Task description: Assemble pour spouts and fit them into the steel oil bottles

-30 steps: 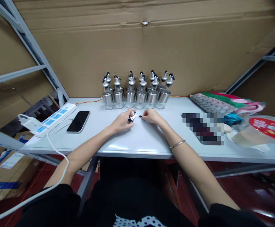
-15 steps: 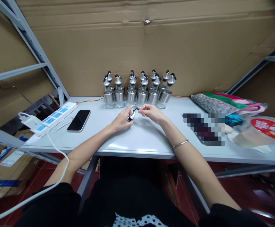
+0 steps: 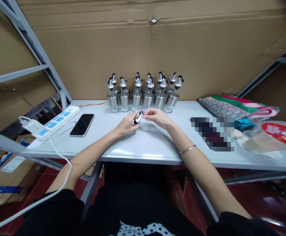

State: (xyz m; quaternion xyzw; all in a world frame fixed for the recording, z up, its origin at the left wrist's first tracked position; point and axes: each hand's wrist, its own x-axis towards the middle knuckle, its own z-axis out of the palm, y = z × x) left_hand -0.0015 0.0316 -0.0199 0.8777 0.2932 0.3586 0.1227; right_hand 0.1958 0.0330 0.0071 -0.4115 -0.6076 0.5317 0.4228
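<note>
My left hand [image 3: 128, 122] is closed around a small silver and black pourer spout [image 3: 137, 119], held just above the white table [image 3: 148, 144]. My right hand [image 3: 156, 116] pinches the black tip of the same spout from the right. Both hands meet in front of a group of several glass and steel dispenser bottles [image 3: 145, 95] standing at the table's back edge.
A black phone [image 3: 82, 125] lies left of my hands, beside a white power strip [image 3: 51, 123] with a white cable [image 3: 59, 154] running down toward me. Patterned bags [image 3: 231, 106] and plastic packets [image 3: 278, 136] fill the right end. Cardboard [image 3: 157, 49] walls the back.
My right hand, which held a small black piece apart from the spout, has come left and now touches the spout in my left hand. Both hands rose slightly off the table.
</note>
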